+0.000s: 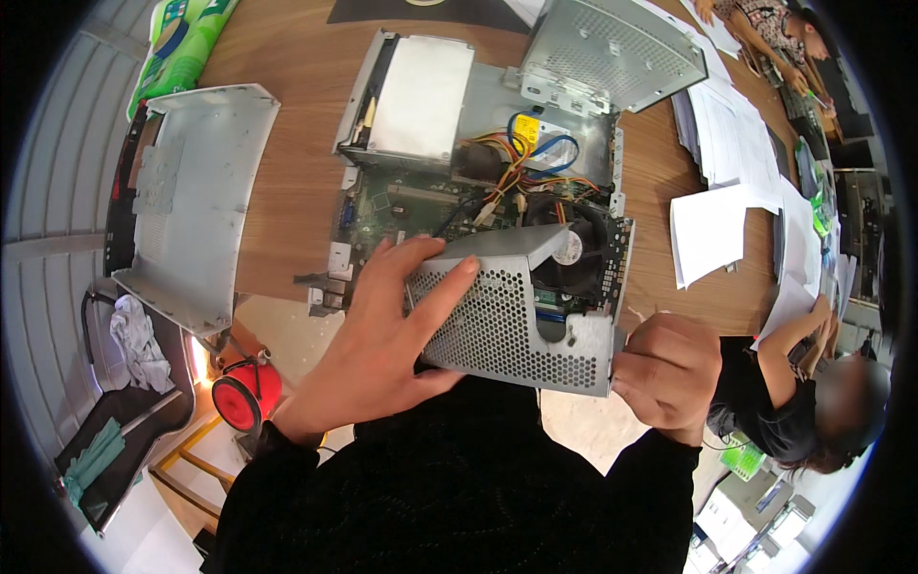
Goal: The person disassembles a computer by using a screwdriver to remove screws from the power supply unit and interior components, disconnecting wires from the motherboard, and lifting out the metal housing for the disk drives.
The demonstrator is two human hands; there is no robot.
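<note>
A perforated silver metal panel [488, 320] with a cut-out stands tilted over the near edge of an opened computer case [617, 182]. My left hand [378, 330] holds its left side, fingers over the top and thumb below. My right hand [669, 368] is closed at the panel's lower right edge; the fingertips are partly hidden. Behind the panel, a black fan [583, 253] sits on the green motherboard [411, 206]. Colored cables [512, 172] run across the case, beside a white-topped drive box [421, 100]. A perforated metal flap [622, 53] is raised at the far right.
A detached metal cover [206, 191] lies at the table's left, near a green package [191, 43]. Paper stacks [727, 134] and a folded white sheet [708, 234] lie to the right. Two other people sit further right. A red round object [247, 394] is below the table's left.
</note>
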